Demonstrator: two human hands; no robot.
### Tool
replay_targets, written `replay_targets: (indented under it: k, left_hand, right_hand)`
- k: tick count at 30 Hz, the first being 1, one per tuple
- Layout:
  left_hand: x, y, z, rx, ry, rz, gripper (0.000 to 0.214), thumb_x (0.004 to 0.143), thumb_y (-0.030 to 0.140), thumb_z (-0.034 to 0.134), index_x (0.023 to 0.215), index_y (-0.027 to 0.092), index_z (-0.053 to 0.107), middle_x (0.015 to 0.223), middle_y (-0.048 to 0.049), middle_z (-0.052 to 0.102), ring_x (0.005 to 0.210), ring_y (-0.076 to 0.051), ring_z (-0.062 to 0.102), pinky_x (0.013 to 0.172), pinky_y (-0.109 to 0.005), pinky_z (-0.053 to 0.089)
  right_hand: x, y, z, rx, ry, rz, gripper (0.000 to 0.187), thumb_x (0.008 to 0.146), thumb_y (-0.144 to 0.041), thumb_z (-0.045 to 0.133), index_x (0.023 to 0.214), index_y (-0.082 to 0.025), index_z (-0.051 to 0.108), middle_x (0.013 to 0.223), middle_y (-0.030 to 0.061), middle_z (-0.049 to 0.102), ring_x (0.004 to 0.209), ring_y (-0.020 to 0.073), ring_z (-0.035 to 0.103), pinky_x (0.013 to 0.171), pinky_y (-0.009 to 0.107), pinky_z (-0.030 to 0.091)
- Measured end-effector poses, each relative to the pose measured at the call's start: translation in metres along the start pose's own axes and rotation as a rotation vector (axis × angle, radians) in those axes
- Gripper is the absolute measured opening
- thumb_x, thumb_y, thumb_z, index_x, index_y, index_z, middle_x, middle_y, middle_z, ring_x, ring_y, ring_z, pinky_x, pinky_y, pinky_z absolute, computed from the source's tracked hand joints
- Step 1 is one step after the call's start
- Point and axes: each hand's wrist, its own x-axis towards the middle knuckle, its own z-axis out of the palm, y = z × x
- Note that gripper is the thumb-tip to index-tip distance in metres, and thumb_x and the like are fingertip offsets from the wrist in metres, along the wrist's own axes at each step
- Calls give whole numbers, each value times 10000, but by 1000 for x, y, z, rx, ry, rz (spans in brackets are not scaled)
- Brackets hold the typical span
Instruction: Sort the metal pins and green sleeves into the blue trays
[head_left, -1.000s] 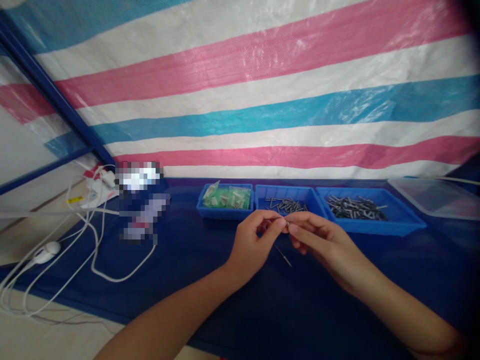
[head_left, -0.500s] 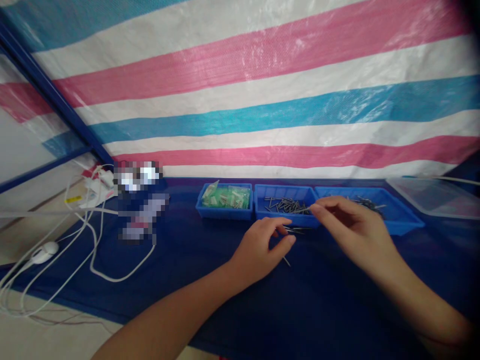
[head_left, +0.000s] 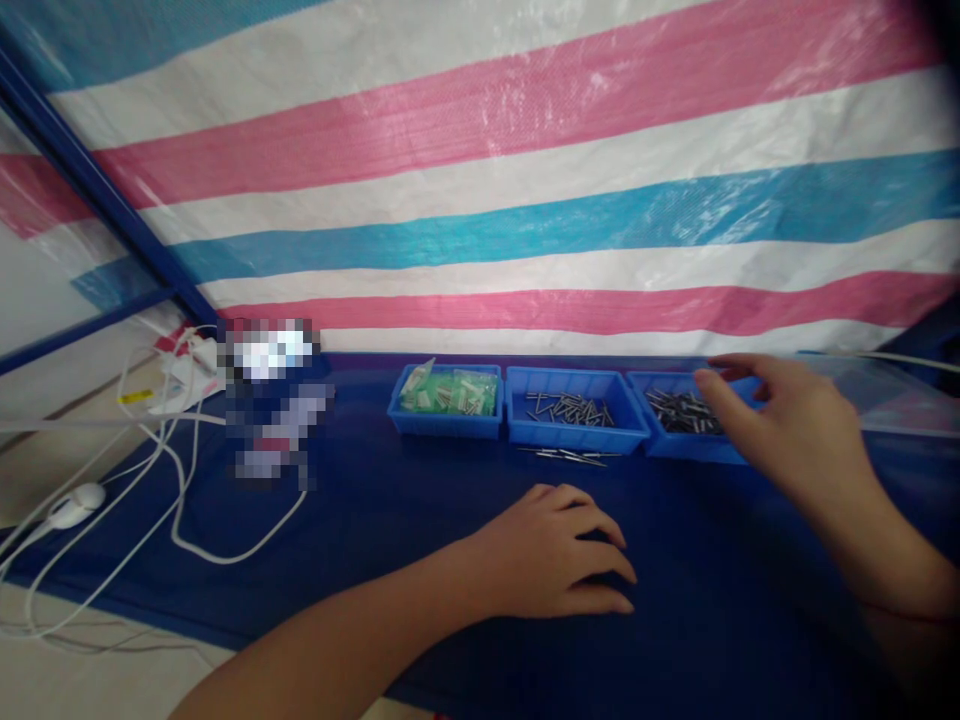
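My left hand (head_left: 551,560) rests palm down on the dark blue table (head_left: 420,520) with its fingers spread, and nothing shows in them. My right hand (head_left: 799,425) hovers over the right blue bin (head_left: 679,447), thumb and fingers apart, partly covering it. That bin holds short dark metal pieces (head_left: 681,410). Thin metal pins (head_left: 581,410) lie jumbled in the middle blue bin (head_left: 562,438). Several slim, pointed metal rods (head_left: 571,457) lie in front of the middle bin. Whatever is under my left palm is hidden.
The left blue bin (head_left: 446,428) contains green and clear packets (head_left: 450,392). White cables (head_left: 180,480) and a white mouse-like device (head_left: 79,505) lie at the left. A translucent lid-like sheet (head_left: 896,400) is at the right; a striped sheet (head_left: 525,220) hangs behind.
My left hand has moved down toward me and spread its fingers. My right hand has moved right from the middle bin to the right bin and opened its pinch.
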Motion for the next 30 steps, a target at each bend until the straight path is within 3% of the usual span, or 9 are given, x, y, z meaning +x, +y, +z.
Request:
replay_targets:
  k: [7, 13, 17, 19, 23, 30]
  left_hand:
    - [1, -14, -11, 51, 9, 21, 278, 924, 254, 489, 1108, 94, 623, 1119, -113, 625, 1072, -190, 549, 998, -289, 392]
    - [-2, -24, -9, 167, -13, -156, 186, 936, 278, 500, 970, 172, 649, 1071, -62, 624, 1009, -181, 572, 911, -303, 441]
    - [0, -21, -9, 161, 11, -261, 164, 936, 295, 497, 938, 196, 629, 1005, -37, 636, 928, -186, 583, 820, -314, 454]
    - [1, -20, -12, 81, 75, -318, 167, 949, 267, 466, 958, 182, 610, 957, -38, 638, 878, -174, 590, 803, -302, 459]
    - [3, -23, -19, -177, 314, -389, 175, 956, 212, 431, 989, 147, 590, 969, -58, 628, 922, -155, 589, 848, -268, 462]
    - [4, -25, -20, -454, 499, -521, 153, 866, 230, 589, 1005, 176, 625, 961, -43, 660, 885, -163, 611, 811, -289, 486]
  right_hand:
    - [-12, -29, -9, 137, 24, -123, 274, 827, -389, 521, 927, -185, 674, 873, 70, 685, 711, 198, 581, 614, 297, 412]
    - [-21, -51, -18, 238, 18, -264, 208, 856, -338, 514, 852, -188, 658, 861, 53, 685, 785, 203, 609, 694, 315, 451]
    - [-31, -65, -20, 362, -92, -369, 176, 880, -306, 512, 818, -200, 638, 853, 45, 675, 810, 196, 616, 755, 326, 464]
    - [-37, -71, -19, 443, -225, -441, 169, 894, -288, 500, 825, -208, 632, 861, 38, 669, 814, 182, 622, 748, 309, 471]
    - [-49, -82, -12, 482, -459, -524, 175, 919, -277, 468, 915, -212, 630, 891, 37, 653, 817, 173, 620, 730, 308, 477]
    - [-54, -87, -2, 558, -538, -427, 190, 927, -291, 442, 889, -221, 614, 900, 55, 658, 821, 192, 625, 734, 340, 490]
